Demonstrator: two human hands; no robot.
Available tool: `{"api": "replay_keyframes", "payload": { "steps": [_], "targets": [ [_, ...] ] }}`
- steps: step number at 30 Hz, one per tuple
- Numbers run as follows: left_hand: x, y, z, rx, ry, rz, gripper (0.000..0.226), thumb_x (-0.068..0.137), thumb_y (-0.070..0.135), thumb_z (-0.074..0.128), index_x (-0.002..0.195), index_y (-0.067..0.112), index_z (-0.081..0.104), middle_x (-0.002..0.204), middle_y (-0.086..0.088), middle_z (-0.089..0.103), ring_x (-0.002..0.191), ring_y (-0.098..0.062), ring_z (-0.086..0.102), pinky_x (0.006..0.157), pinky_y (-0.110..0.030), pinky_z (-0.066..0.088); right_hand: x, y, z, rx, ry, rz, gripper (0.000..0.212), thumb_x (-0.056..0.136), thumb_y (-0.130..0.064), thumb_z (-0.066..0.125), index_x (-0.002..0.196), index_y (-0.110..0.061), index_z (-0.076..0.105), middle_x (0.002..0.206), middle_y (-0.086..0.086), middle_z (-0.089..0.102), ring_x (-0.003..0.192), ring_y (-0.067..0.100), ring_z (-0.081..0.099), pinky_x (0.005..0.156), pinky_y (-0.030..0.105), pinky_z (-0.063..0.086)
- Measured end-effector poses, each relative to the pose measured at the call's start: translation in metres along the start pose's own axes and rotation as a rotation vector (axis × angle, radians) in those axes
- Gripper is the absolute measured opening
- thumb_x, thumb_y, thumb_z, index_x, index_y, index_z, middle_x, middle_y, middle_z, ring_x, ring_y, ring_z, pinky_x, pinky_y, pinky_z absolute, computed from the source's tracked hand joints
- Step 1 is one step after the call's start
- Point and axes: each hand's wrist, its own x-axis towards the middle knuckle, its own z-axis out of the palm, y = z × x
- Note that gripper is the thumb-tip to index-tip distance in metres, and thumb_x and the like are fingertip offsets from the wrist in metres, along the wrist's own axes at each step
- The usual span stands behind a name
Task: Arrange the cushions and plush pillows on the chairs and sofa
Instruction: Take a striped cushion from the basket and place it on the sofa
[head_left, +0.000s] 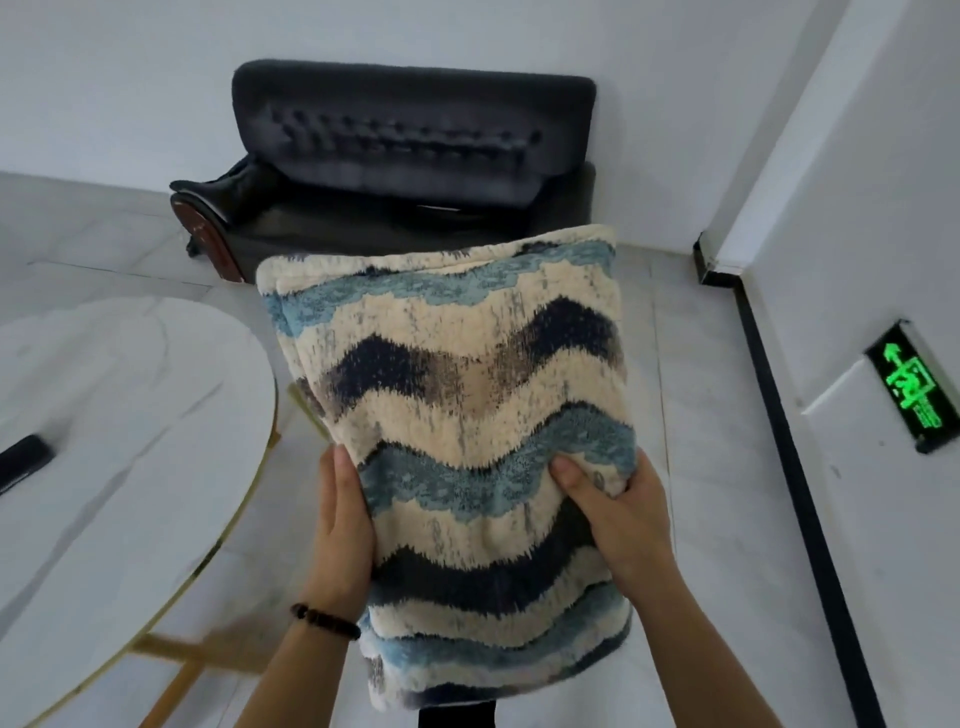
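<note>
Fuzzy plush cushion (467, 395), tufted matt sofa (405, 150), glossy marble-look table (119, 395)

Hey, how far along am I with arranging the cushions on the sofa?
Nothing looks placed yet: the dark sofa shows no patterned cushion. In hand: your left hand and right hand grip the wave-striped plush cushion in front of it. Left: setting it on the sofa; no chairs are in view.

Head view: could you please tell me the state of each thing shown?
plush pillow, held upright by both hands.
left hand, holds the pillow's left edge.
right hand, grips its right edge, thumb pressed into the front.
sofa, no pillow visible on it.
exit sign, lit green.
</note>
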Motion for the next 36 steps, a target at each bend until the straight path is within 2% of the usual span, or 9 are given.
{"api": "replay_keyframes", "payload": {
  "steps": [3, 9, 12, 17, 21, 25, 29, 32, 36],
  "targets": [
    [0.099, 0.013, 0.044, -0.085, -0.013, 0.021, 0.103, 0.071, 0.094, 0.042, 0.149, 0.027, 0.041, 0.148, 0.005, 0.051, 0.138, -0.013, 0.047, 0.117, -0.044, 0.037, 0.101, -0.017, 0.033, -0.004, 0.024, 0.013, 0.073, 0.049, -0.059, 0.088, 0.110, -0.024, 0.068, 0.101, -0.006, 0.078, 0.094, 0.010, 0.074, 0.083, 0.036, 0.060],
    [0.283, 0.087, 0.133, -0.146, -0.080, -0.017, 0.058, 0.074, 0.078, 0.066, 0.123, 0.048, 0.063, 0.125, 0.011, 0.070, 0.121, -0.021, 0.064, 0.104, -0.049, 0.049, 0.264, -0.087, 0.043, 0.132, 0.075, 0.005, 0.061, 0.061, -0.041, 0.084, 0.114, -0.024, 0.060, 0.111, 0.006, 0.073, 0.097, 0.024, 0.073, 0.075, 0.037, 0.060],
    [0.358, 0.113, 0.184, -0.267, -0.096, -0.049, 0.052, 0.075, 0.074, 0.068, 0.114, 0.039, 0.069, 0.111, 0.011, 0.076, 0.115, -0.020, 0.067, 0.108, -0.050, 0.046, 0.332, -0.091, 0.041, 0.227, 0.102, 0.040, 0.081, 0.063, -0.069, 0.080, 0.124, -0.018, 0.061, 0.117, 0.013, 0.072, 0.103, 0.030, 0.073, 0.083, 0.046, 0.059],
    [0.481, 0.126, 0.276, -0.397, -0.053, -0.172, 0.008, 0.096, 0.044, 0.059, 0.093, 0.037, 0.055, 0.095, 0.020, 0.062, 0.091, 0.002, 0.063, 0.087, -0.024, 0.051, 0.473, -0.070, 0.046, 0.120, -0.099, 0.150, 0.105, 0.052, -0.092, 0.067, 0.130, -0.022, 0.062, 0.122, 0.004, 0.073, 0.112, 0.023, 0.071, 0.097, 0.046, 0.056],
    [0.595, 0.138, 0.331, -0.452, 0.063, -0.212, 0.046, 0.094, 0.051, 0.060, 0.129, 0.020, 0.063, 0.123, -0.003, 0.071, 0.115, -0.022, 0.068, 0.098, -0.041, 0.055, 0.602, -0.090, 0.068, -0.005, -0.243, 0.201, 0.099, 0.035, -0.073, 0.090, 0.117, -0.023, 0.067, 0.105, -0.004, 0.079, 0.094, 0.016, 0.076, 0.073, 0.027, 0.062],
    [0.688, 0.153, 0.359, -0.401, 0.159, -0.147, 0.036, 0.096, 0.046, 0.060, 0.118, 0.019, 0.066, 0.104, 0.000, 0.077, 0.098, -0.018, 0.073, 0.081, -0.033, 0.060, 0.734, -0.131, 0.115, -0.072, -0.207, 0.105, 0.036, 0.068, -0.029, 0.090, 0.100, -0.031, 0.072, 0.096, -0.008, 0.078, 0.096, 0.017, 0.073, 0.078, 0.034, 0.060],
    [0.770, 0.147, 0.357, -0.357, 0.219, -0.159, 0.025, 0.099, 0.045, 0.055, 0.111, 0.026, 0.066, 0.099, 0.009, 0.076, 0.096, -0.013, 0.071, 0.081, -0.031, 0.058, 0.840, -0.154, 0.177, -0.125, -0.283, 0.003, 0.046, 0.069, -0.017, 0.092, 0.099, -0.039, 0.067, 0.099, -0.020, 0.073, 0.093, -0.003, 0.069, 0.075, 0.021, 0.058],
    [0.833, 0.134, 0.353, -0.369, 0.238, -0.235, 0.055, 0.095, 0.063, 0.051, 0.131, 0.023, 0.059, 0.127, 0.000, 0.069, 0.114, -0.018, 0.066, 0.098, -0.038, 0.051, 0.906, -0.159, 0.228, -0.178, -0.386, -0.073, 0.056, 0.066, -0.015, 0.093, 0.107, -0.039, 0.064, 0.099, -0.028, 0.071, 0.092, -0.016, 0.065, 0.072, 0.008, 0.053],
    [0.922, 0.135, 0.361, -0.298, 0.132, -0.221, 0.097, 0.072, 0.090, 0.050, 0.150, 0.035, 0.037, 0.154, 0.013, 0.045, 0.140, -0.010, 0.044, 0.115, -0.048, 0.036, 0.983, -0.157, 0.302, -0.269, -0.411, -0.194, 0.056, 0.066, -0.021, 0.095, 0.110, -0.031, 0.060, 0.102, -0.018, 0.073, 0.098, -0.002, 0.069, 0.079, 0.017, 0.056]
  ]
}}
